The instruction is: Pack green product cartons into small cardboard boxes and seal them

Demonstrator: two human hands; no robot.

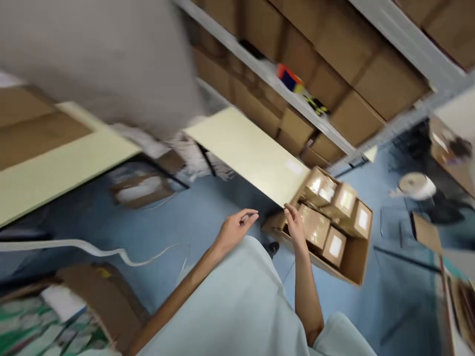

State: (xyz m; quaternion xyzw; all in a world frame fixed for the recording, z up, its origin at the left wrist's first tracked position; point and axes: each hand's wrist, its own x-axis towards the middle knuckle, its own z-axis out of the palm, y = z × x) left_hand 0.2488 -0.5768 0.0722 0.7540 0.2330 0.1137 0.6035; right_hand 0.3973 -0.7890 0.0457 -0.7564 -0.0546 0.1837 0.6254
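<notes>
My left hand (236, 228) hovers above the blue floor in front of my light blue garment (252, 296), its fingers loosely curved with a gap to the thumb and nothing between them. Close to the near corner of a pale yellow table (245, 148) is my right hand (295, 223), fingers extended and apparently bare; whether it touches the table or the carton behind it I cannot tell. That large open carton (358, 267) stands on the floor and contains several smaller taped boxes (313, 226), some with white labels.
Metal shelving (297, 99) packed with cardboard boxes rises behind the table. Another pale table (89, 160) stands at left. An open carton (107, 296) with green-and-white packets sits at lower left, near a white strap (74, 243). A white roll (415, 185) is at right.
</notes>
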